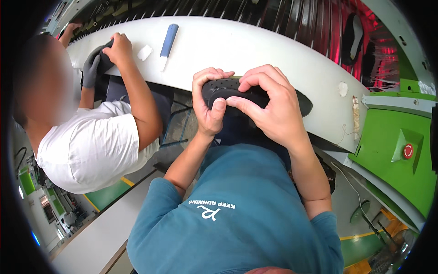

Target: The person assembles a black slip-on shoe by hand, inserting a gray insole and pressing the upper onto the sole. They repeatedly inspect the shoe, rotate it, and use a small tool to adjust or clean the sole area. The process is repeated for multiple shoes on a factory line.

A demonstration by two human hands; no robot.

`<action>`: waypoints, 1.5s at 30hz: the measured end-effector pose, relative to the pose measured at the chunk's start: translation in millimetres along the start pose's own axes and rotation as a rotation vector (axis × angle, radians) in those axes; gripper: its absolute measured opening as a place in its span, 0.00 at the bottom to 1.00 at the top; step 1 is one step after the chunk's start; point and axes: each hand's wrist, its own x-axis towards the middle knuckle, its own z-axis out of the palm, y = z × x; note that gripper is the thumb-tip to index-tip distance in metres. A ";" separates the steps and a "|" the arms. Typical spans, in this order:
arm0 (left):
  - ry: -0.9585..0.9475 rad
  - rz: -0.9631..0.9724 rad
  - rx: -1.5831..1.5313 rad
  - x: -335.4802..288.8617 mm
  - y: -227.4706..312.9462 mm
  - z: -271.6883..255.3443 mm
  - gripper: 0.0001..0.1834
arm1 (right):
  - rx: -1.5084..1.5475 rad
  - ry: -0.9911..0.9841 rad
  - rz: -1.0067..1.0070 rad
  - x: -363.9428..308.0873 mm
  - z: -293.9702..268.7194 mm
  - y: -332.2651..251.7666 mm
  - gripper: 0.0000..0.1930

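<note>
Both of my hands grip a black shoe (223,85) with small perforations, held at the table's near edge. My left hand (206,102) wraps its left end, the thumb pressing on the near rim. My right hand (278,105) pinches that rim between thumb and bent fingers. Behind my right wrist a dark, rounded, flat shape (305,104) shows; whether it joins the shoe I cannot tell.
On the white table (255,43) lie a blue-handled tool (169,41), white scraps (144,52) and a string-wrapped stick (356,114). A co-worker (91,146) at left handles a dark piece. Beyond is a roller conveyor (278,20); a green machine with a red button (408,150) stands right.
</note>
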 end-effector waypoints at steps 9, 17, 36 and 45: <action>-0.091 -0.083 0.172 3.1 23.3 -16.0 0.33 | 0.215 -0.189 -0.017 12.4 -0.3 9.4 0.17; -0.044 -0.047 0.135 -0.1 20.1 -11.7 0.30 | 0.271 -0.175 -0.052 16.8 4.6 11.2 0.16; 0.036 -0.046 0.107 -3.2 20.6 0.5 0.24 | 0.089 -0.242 0.114 22.0 -21.7 7.0 0.14; -0.119 -0.009 0.224 21.6 17.7 -17.6 0.21 | -0.001 -0.031 0.069 -11.1 -47.0 35.0 0.19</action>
